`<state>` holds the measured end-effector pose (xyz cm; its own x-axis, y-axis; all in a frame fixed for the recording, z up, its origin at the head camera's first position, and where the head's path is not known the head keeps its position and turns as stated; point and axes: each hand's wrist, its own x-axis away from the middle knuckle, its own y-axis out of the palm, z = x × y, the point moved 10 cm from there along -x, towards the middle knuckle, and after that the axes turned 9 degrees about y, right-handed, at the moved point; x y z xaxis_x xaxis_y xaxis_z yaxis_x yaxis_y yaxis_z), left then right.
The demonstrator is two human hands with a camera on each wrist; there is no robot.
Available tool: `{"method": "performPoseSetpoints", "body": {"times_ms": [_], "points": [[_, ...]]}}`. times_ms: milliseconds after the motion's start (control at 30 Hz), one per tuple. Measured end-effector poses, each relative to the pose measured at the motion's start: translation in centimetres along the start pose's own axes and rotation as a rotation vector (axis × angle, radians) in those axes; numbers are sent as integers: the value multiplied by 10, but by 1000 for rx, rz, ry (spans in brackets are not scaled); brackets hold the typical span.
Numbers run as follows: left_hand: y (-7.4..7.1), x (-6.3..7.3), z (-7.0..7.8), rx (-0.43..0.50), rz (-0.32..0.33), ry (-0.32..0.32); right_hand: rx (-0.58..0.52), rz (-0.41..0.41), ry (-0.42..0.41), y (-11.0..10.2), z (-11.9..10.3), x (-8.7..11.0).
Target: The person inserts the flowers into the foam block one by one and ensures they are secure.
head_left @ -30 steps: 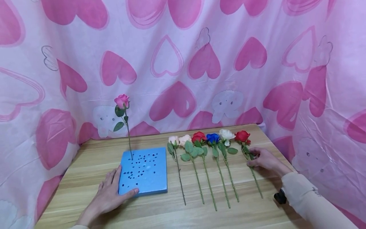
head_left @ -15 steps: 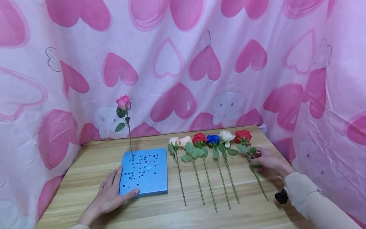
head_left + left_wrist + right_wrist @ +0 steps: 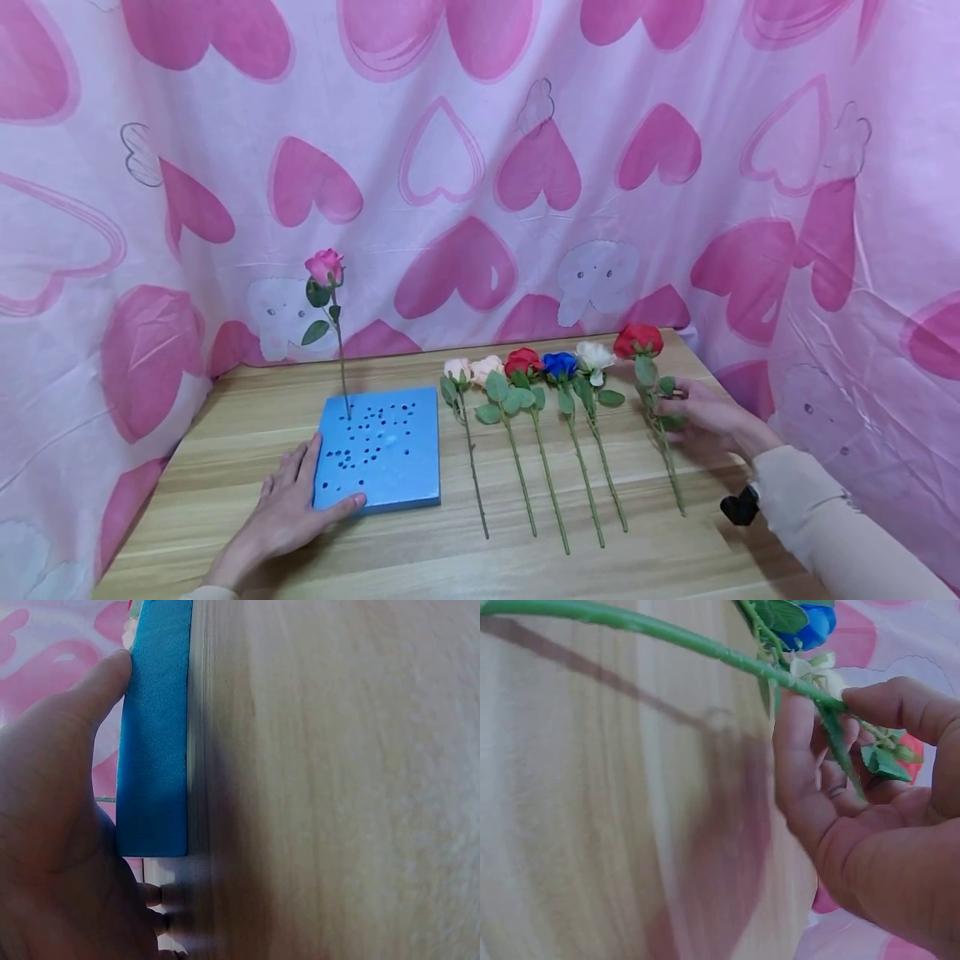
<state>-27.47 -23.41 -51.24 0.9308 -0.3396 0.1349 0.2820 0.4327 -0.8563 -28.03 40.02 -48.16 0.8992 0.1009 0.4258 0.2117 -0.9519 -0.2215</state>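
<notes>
In the head view, my left hand (image 3: 281, 508) rests at the near left corner of a blue foam block (image 3: 408, 475), fingers along its left side and thumb on its front edge. The left wrist view shows the thumb lying against the block's blue side (image 3: 156, 750). A pink rose (image 3: 325, 267) stands upright in one of the block's holes. At the right, my right hand (image 3: 705, 412) pinches the leafy stem of a red rose (image 3: 639, 340) between thumb and fingers. Its green stem (image 3: 682, 637) stands off the table in the right wrist view, casting a shadow.
Several roses lie in a row between block and right hand: two pale pink (image 3: 486, 369), a second red (image 3: 522, 362), a blue (image 3: 559, 365) and a white (image 3: 595, 356). A heart-patterned curtain (image 3: 450, 167) surrounds the wooden table (image 3: 420, 558).
My right hand has taken hold of the rightmost red rose and raised it a little; its bloom sits higher and its stem has swung. The left hand stays on the block.
</notes>
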Motion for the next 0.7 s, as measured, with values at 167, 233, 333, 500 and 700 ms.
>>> {"method": "performPoseSetpoints", "body": {"times_ms": [167, 233, 333, 500, 700], "points": [[0, 0, 0, 2, -1, -1, -36, -36, -78, 7, -19, 6], [0, 0, 1, 5, -2, -3, -46, -54, -121, 10, -27, 9], [-1, 0, 0, 12, -5, -7, -67, -61, -165, 12, -37, 11], [-1, 0, 0, 15, -5, -8, -74, -67, -213, 15, -53, 12], [-2, 1, 2, 8, 7, 10, -65, 14, -242, 13, -72, 13]]}}
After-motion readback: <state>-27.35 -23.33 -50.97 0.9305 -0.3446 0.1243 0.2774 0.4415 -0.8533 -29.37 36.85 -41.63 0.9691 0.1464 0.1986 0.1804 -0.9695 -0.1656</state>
